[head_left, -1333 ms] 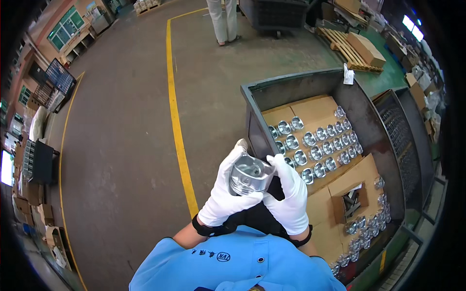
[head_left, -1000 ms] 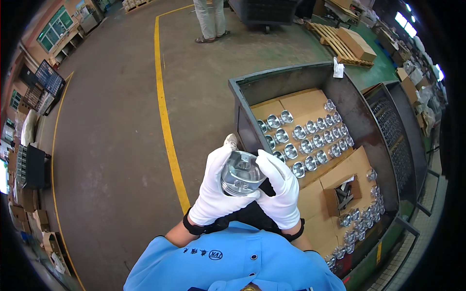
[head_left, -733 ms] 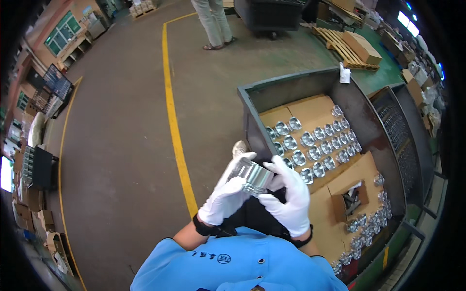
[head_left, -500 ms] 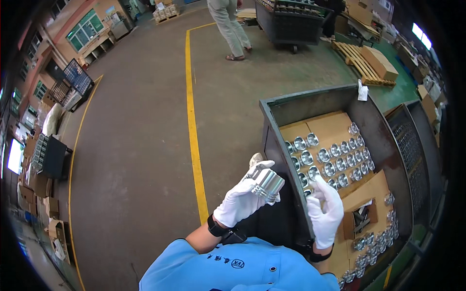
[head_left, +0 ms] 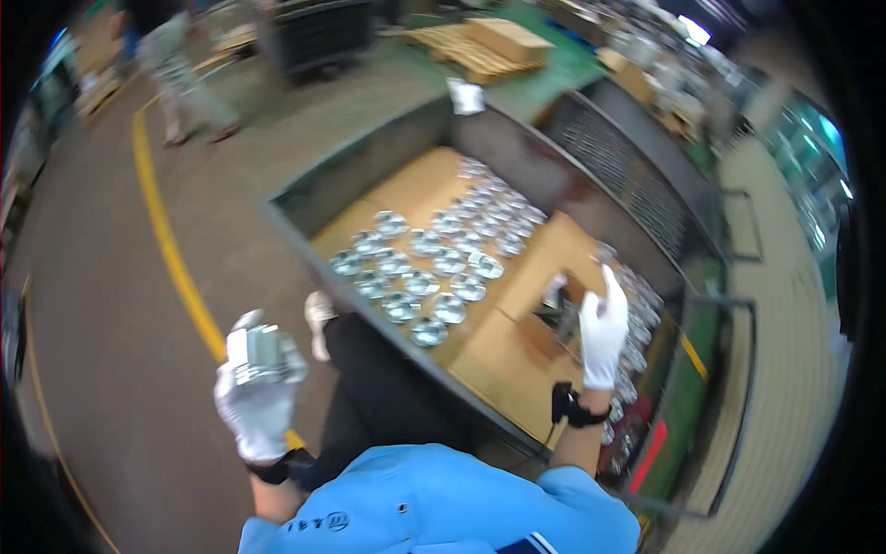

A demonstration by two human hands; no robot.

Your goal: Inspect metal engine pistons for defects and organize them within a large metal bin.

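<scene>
My left hand [head_left: 251,415], in a white glove, is closed around a shiny metal piston [head_left: 257,355] with grooves near one end. It holds the piston in front of me, left of a large dark metal cart [head_left: 369,319]. My right hand [head_left: 602,343], gloved too, is over the cart's right part with its fingers stretched and nothing visible in them. Close by it is a small cardboard box [head_left: 537,336] with dark parts inside. Rows of pistons [head_left: 449,261] stand on brown cardboard [head_left: 489,365] in the cart, and more pistons [head_left: 637,319] lie along its right side.
Another dark cart [head_left: 609,148] stands beyond this one, and a metal frame handle [head_left: 749,388] rises at the right. A wooden pallet [head_left: 461,54] bears a carton [head_left: 508,39]. A person [head_left: 189,92] walks at the far left near a yellow floor line [head_left: 166,240].
My view has swung right. My right hand has moved from the cart's near edge to over the small box. The left hand, still holding the piston, is now farther from the cart.
</scene>
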